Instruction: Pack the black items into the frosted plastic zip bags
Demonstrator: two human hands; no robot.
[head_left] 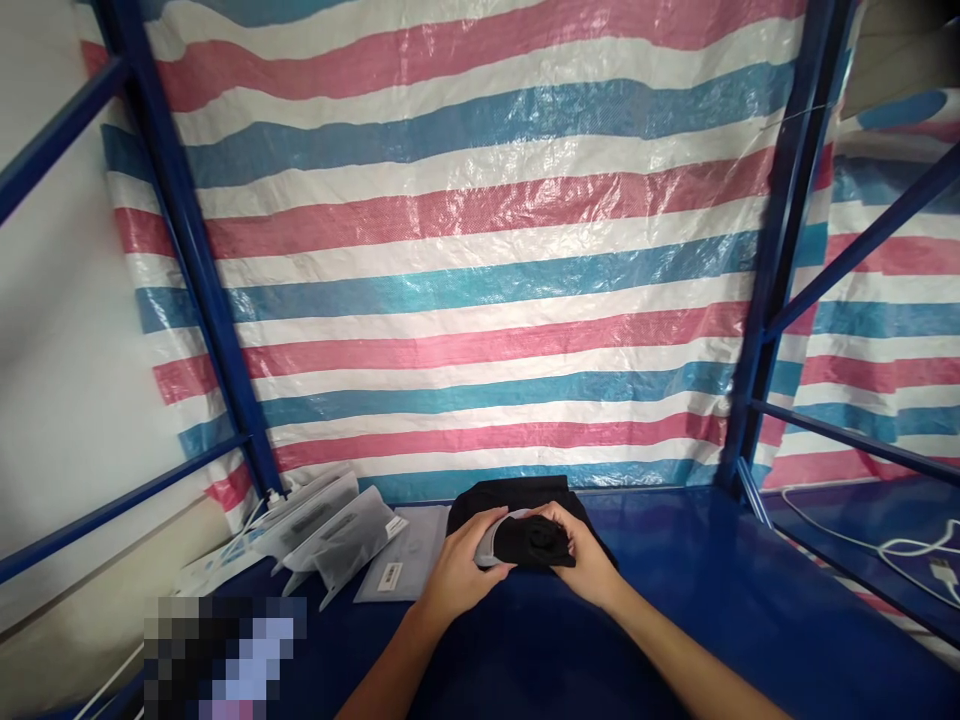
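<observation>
My left hand (466, 565) and my right hand (581, 560) hold a rolled black cloth (531, 540) between them, just above the blue tabletop. A light grey band (486, 545) edges the roll on its left side, where my left fingers and thumb close round it. At the right end my right fingers grip the bunched part. Just behind lies a larger folded black cloth (517, 494), partly hidden by my hands. What kind of garment either piece is, I cannot tell. A flat frosted plastic bag (409, 555) with a barcode label lies left of my left hand.
Several frosted plastic bags (341, 540) stand half open on the left of the blue tabletop (675, 620). Blue metal posts (772, 250) frame a striped plastic sheet (487, 270) at the back. A white cable (900, 550) lies at the right. A pixelated patch covers the lower left.
</observation>
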